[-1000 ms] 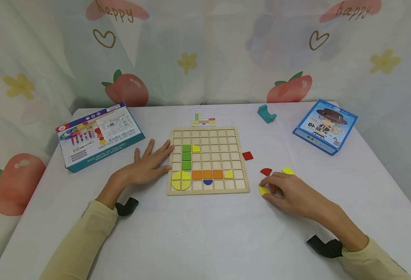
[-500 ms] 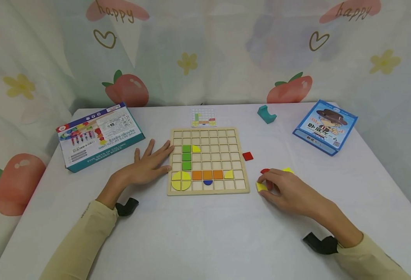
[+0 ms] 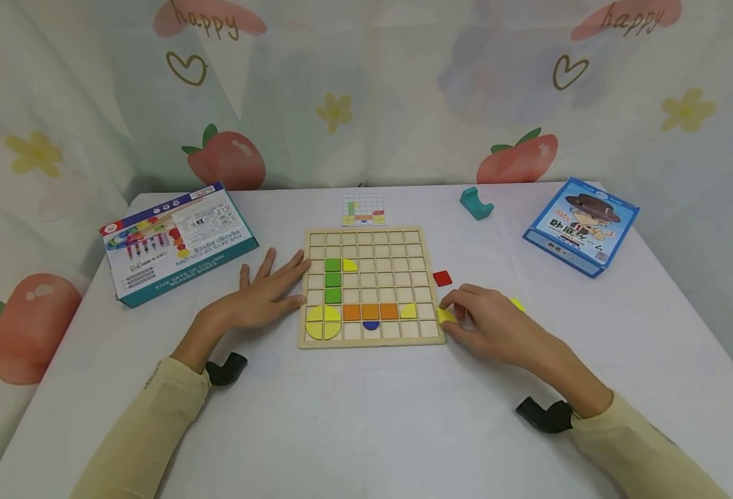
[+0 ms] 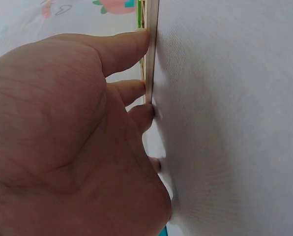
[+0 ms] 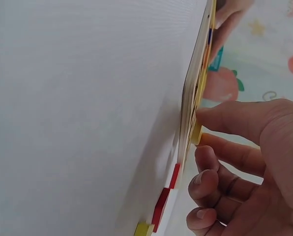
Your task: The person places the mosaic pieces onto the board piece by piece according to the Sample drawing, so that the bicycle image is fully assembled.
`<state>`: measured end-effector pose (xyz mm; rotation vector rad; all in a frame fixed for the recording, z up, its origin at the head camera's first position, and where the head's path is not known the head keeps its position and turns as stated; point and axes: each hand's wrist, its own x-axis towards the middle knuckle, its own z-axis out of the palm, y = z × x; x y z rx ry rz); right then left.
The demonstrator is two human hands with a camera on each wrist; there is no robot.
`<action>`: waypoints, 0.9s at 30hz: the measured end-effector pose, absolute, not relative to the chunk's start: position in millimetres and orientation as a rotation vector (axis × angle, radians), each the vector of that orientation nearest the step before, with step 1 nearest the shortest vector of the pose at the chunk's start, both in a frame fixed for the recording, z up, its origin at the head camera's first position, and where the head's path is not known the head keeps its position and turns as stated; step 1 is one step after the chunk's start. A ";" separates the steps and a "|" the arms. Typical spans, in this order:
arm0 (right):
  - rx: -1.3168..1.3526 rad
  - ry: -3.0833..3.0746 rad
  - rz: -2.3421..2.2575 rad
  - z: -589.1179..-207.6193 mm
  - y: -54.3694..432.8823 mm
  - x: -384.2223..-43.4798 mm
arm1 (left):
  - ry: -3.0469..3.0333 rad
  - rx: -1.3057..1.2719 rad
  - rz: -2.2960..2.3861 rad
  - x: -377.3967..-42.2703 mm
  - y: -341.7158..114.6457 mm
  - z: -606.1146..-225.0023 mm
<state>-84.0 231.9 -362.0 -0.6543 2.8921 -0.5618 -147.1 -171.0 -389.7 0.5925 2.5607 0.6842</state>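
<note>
My right hand (image 3: 496,324) pinches a yellow tile (image 3: 445,316) between thumb and forefinger, at the right edge of a wooden grid board (image 3: 377,342). In the right wrist view the pinched yellow tile (image 5: 196,133) is close over the board's surface. My left hand (image 3: 262,294) lies spread with straight fingers, its fingertips touching the board's left edge. On the board sit green squares (image 3: 332,279), orange squares (image 3: 370,312), a blue half-round pair (image 3: 371,325), a yellow circle of quarter pieces (image 3: 323,322) and single yellow quarter pieces (image 3: 408,310).
A red tile (image 3: 443,278) lies right of the board; another yellow tile (image 3: 517,304) is partly behind my right hand. Behind the board is a pattern card (image 3: 363,209). A teal curved block (image 3: 477,203), a white-and-teal box (image 3: 178,242) and a blue box (image 3: 581,225) stand farther back.
My right hand has moved left with the yellow tile, from the tablecloth to the board's right edge. It now covers the red quarter piece seen earlier. My left hand has stayed put.
</note>
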 end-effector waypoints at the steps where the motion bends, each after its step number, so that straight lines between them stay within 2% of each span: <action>1: -0.660 2.891 -0.568 -361.7 229.5 -84.9 | 2.561 0.594 0.683 -147.0 -171.1 -389.6; 27: -0.662 2.851 -0.572 -365.8 207.8 -99.4 | 2.560 0.587 0.671 -147.1 -170.8 -390.6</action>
